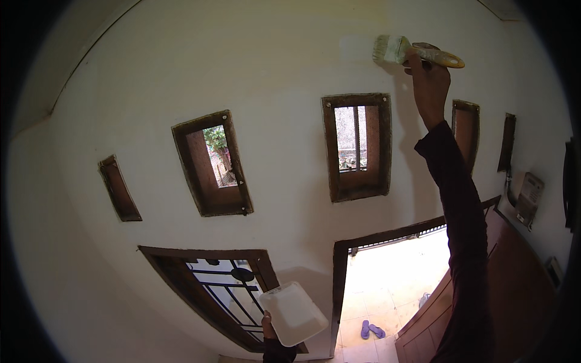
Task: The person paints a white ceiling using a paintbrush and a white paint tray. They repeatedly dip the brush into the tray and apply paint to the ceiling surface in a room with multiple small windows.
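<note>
High on the pale wall point(278, 66), my right hand point(428, 75) grips a wide paintbrush point(445, 58) by its worn yellow handle. The bristles point left and are coated with whitish paint; they are at the wall beside a lighter patch point(357, 48). Whether the tips touch the wall I cannot tell. Low in the view, my left hand point(268, 327) holds a white shallow tray point(295, 314) by its left edge, tilted so its inside shows. The fingers under the tray are hidden.
Several small wood-framed openings, one a vent window point(357, 148), line the wall. Below are a barred window point(233, 290) and an open doorway point(340, 290) with a brown door point(423, 327). Purple slippers point(372, 330) lie on tiles outside. A grey box point(530, 199) hangs on the right wall.
</note>
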Demonstrator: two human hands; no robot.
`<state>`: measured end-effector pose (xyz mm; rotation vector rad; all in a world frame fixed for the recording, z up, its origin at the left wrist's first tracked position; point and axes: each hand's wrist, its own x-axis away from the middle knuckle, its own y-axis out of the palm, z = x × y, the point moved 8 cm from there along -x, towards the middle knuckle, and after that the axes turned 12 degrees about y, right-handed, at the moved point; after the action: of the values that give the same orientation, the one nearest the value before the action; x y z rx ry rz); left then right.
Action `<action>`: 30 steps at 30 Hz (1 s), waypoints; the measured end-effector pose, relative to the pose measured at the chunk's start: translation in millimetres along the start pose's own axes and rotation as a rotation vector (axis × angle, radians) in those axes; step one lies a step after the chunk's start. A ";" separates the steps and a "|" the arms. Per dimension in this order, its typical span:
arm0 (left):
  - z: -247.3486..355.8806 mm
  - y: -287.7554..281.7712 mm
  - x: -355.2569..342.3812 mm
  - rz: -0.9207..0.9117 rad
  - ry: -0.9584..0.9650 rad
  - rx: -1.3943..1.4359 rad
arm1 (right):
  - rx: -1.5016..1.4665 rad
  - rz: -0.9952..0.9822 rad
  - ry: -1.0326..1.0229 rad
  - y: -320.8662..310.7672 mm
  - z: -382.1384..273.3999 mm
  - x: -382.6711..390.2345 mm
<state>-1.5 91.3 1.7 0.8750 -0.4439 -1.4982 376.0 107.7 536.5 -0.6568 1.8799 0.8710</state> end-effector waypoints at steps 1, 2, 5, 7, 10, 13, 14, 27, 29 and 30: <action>1.2 1.5 0.5 -0.026 0.003 -0.018 | -0.018 0.019 0.018 0.8 -2.2 3.1; 2.2 3.6 0.8 -0.052 0.006 -0.038 | -0.055 -0.023 -0.029 9.0 -9.9 7.1; 0.9 1.9 0.4 0.019 -0.002 0.007 | -0.050 -0.127 -0.059 41.5 -21.9 19.6; -2.0 2.2 -0.3 0.041 -0.018 0.028 | -0.065 -0.144 -0.108 62.7 -28.5 23.4; -1.9 2.2 -0.9 0.028 -0.005 0.006 | -0.062 -0.154 -0.117 65.6 -23.7 24.5; 0.9 0.7 0.8 -0.003 0.016 -0.016 | 0.057 -0.067 0.016 35.8 -0.2 15.1; 2.8 2.9 0.5 -0.040 0.037 0.010 | 0.145 -0.003 -0.005 23.3 2.4 11.8; 14.5 -3.4 4.2 -0.001 0.058 -0.002 | 0.498 0.127 -0.460 79.0 -67.4 61.9; 22.1 3.3 6.2 -0.036 0.112 -0.021 | 0.445 0.071 -0.456 116.5 -80.7 79.1; 22.4 2.1 8.8 0.009 0.094 -0.009 | 0.405 0.044 -0.449 133.4 -87.5 89.3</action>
<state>-16.0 77.5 15.2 0.9310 -0.3707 -1.4437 193.8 112.1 522.7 -0.1532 1.5946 0.5772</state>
